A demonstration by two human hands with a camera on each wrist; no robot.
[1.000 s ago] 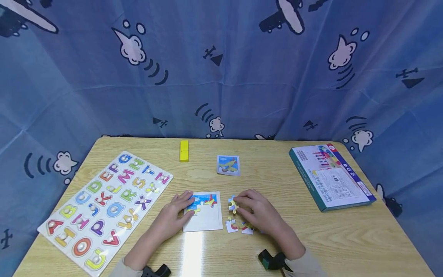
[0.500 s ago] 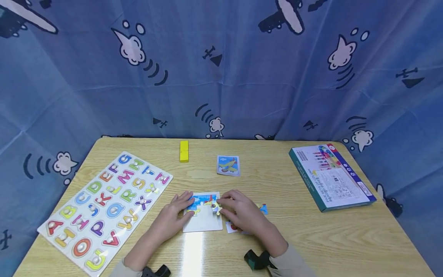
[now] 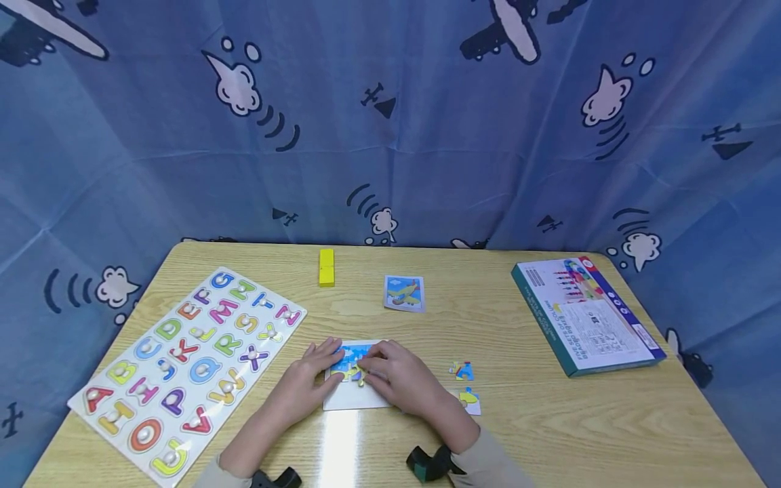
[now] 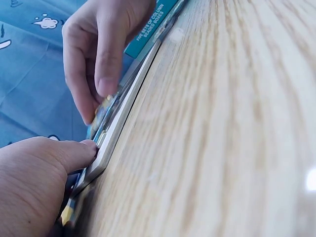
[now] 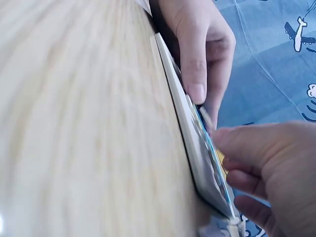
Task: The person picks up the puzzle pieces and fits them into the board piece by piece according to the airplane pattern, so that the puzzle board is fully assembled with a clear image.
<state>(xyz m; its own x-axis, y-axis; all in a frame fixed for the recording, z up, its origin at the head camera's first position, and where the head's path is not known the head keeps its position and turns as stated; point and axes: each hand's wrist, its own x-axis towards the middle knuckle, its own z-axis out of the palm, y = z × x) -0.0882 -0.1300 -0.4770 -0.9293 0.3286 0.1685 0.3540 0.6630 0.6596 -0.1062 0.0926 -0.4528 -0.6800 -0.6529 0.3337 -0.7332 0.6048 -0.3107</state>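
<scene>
A white puzzle tray (image 3: 350, 401) lies near the middle of the table, its upper part filled with blue jigsaw pieces. My left hand (image 3: 302, 381) rests along the tray's left side with fingers extended; in the left wrist view its thumb (image 4: 79, 154) touches the tray edge. Over the tray, my right hand (image 3: 405, 381) pinches a yellowish jigsaw piece (image 3: 361, 379), seen edge-on as a small piece (image 5: 207, 118) between thumb and fingers in the right wrist view. The right hand hides the tray's right part. Loose jigsaw pieces (image 3: 470, 401) lie right of that hand.
At the left, a white alphabet board (image 3: 189, 364) with knobbed letters slants across the table. Behind the tray are a yellow block (image 3: 326, 268) and an airplane picture card (image 3: 404, 293). A green-sided box (image 3: 590, 318) lies at the right, and a blue curtain (image 3: 427, 163) hangs behind.
My right hand has carried the pinched jigsaw piece leftward from beside the tray to over its middle, uncovering the loose pieces on the right. My left hand has stayed in place.
</scene>
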